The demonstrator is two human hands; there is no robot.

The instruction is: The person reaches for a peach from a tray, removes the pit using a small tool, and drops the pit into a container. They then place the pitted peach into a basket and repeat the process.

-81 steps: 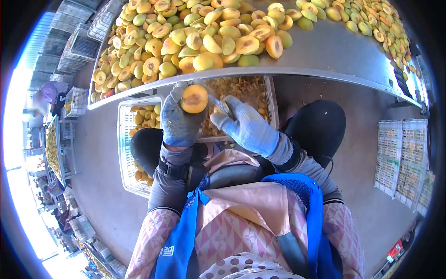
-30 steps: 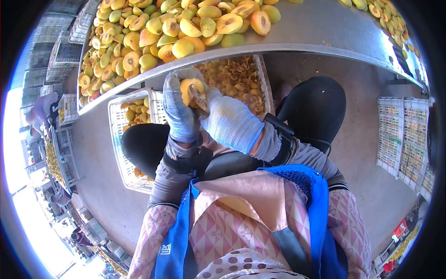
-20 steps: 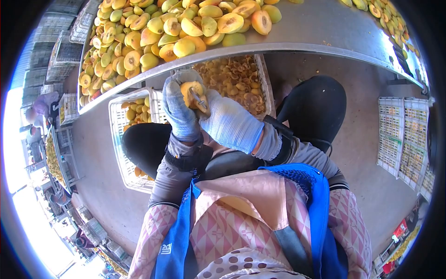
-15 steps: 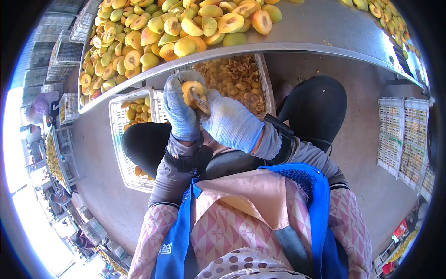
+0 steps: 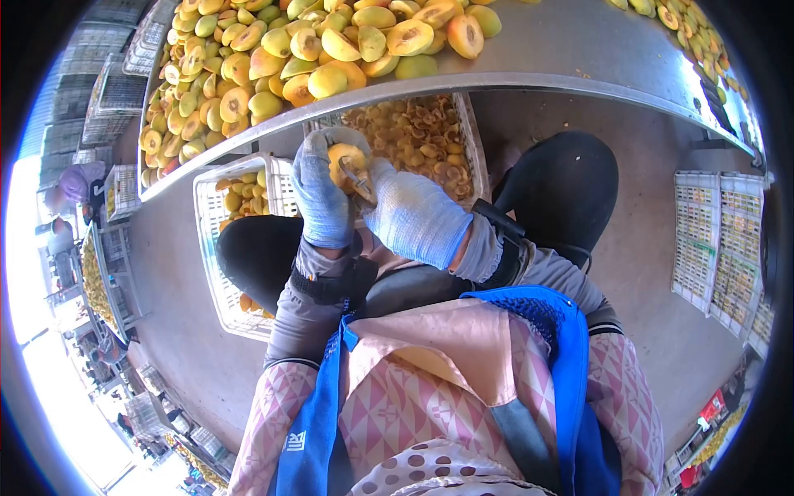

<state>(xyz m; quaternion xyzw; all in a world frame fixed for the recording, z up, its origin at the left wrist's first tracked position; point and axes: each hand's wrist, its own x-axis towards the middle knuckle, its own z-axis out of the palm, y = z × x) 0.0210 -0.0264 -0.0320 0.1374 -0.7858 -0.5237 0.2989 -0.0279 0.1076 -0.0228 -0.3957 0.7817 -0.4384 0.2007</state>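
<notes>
My left hand (image 5: 321,194), in a grey-blue knit glove, is closed around a yellow peach half (image 5: 343,163), its cut side facing up. In my gloved right hand (image 5: 418,213) is a small metal pitting tool (image 5: 361,183) with a narrow looped blade. That blade rests against the peach flesh, and my fingers hide its handle. Both hands are together above my lap, just in front of the table edge. Below and beyond them stands a crate (image 5: 478,161) of brown-orange peach scraps.
A metal table (image 5: 546,45) bears a heap of peach halves (image 5: 236,103). At my left knee stands a white crate (image 5: 207,256) with more halves. Stacked white crates (image 5: 718,240) are on the right. A person in a purple top (image 5: 78,183) is far left.
The peach half has turned slightly in my left hand, and its face shows a brighter yellow. My right hand has shifted a little with the tool still against the flesh.
</notes>
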